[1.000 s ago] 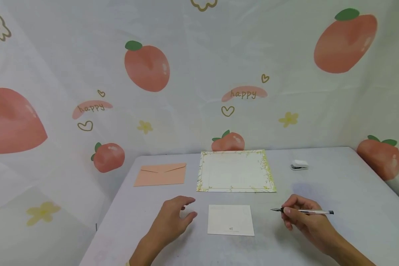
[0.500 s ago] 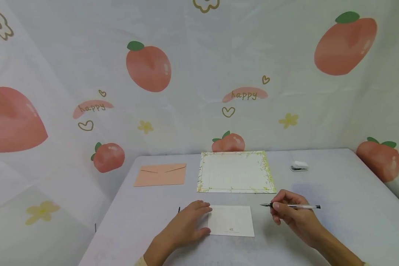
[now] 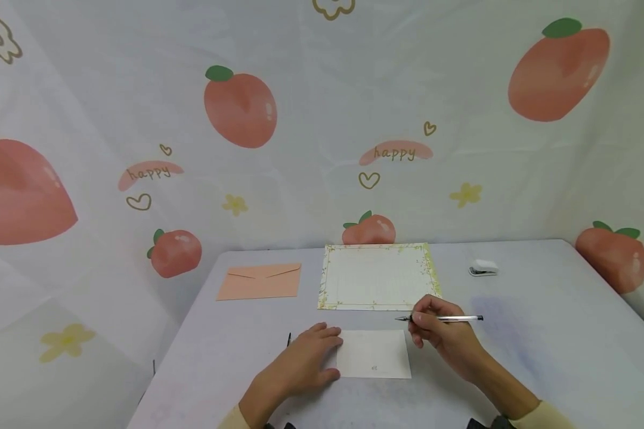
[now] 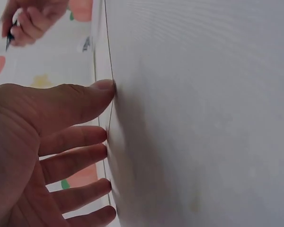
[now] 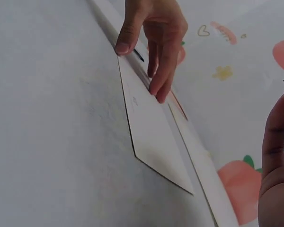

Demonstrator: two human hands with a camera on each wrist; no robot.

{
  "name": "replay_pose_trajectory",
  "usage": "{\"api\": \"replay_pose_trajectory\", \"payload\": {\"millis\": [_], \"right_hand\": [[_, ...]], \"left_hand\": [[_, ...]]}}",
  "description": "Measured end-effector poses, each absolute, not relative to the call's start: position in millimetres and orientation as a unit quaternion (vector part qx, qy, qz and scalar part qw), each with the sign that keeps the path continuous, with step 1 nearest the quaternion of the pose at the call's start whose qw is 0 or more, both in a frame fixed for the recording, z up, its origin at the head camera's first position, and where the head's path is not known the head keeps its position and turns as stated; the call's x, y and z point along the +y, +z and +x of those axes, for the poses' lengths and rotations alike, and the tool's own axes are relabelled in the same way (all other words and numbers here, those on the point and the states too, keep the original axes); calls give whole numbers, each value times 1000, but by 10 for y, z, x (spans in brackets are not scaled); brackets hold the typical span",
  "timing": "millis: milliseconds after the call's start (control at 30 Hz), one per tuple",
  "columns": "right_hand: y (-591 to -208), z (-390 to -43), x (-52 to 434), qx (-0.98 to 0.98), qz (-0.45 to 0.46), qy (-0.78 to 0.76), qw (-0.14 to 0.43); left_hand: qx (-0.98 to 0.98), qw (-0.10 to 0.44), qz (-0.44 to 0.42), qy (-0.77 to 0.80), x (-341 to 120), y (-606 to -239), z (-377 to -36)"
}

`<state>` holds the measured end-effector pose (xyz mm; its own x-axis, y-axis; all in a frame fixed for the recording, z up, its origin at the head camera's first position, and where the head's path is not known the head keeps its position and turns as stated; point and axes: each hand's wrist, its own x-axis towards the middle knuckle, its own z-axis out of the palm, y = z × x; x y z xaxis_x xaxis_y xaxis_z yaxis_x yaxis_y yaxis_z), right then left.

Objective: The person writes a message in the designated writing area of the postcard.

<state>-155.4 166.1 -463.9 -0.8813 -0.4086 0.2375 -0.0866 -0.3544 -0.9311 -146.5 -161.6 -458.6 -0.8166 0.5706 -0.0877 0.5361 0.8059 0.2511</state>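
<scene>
One left hand: fingers spread and relaxed, thumb and fingertips touching the left edge of one small white card, which is lying flat near the middle of the table, a tiny printed mark showing by its near edge. One right hand: thumb and fingers pinching one pen, its tip pointing left and, in the head view, showing just beyond the card's far edge, seemingly clear of the paper.

Step in hand, by judgement: the left is steadying the card while the right is bringing the pen to it. Next move, likewise judged: calling for a lowering of the tip onto the card, the left fingers holding the edge still.

Remaining stock, counted: one sheet with a floral border, lying behind the card; one peach envelope, lying far left; one white stapler, sitting far right; one slim dark thing, peeping past the left hand, mostly hidden, identity not showing
</scene>
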Motion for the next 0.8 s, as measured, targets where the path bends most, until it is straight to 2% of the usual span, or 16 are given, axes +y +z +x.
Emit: {"api": "replay_pose_trajectory", "payload": {"millis": [333, 567, 800], "right_hand": [[-4736, -1763, 1261, 609, -183, -769, 66], [-4833, -1834, 997, 618, -151, -768, 73], [-4922, -1848, 883, 690, -150, -704, 70]], "left_hand": [[948, 69, 293, 103, -1528, -4571, -1475], [951, 82, 273, 116, -1495, -4563, -1479], [954, 87, 260, 120, -1484, -4523, -1487]]}}
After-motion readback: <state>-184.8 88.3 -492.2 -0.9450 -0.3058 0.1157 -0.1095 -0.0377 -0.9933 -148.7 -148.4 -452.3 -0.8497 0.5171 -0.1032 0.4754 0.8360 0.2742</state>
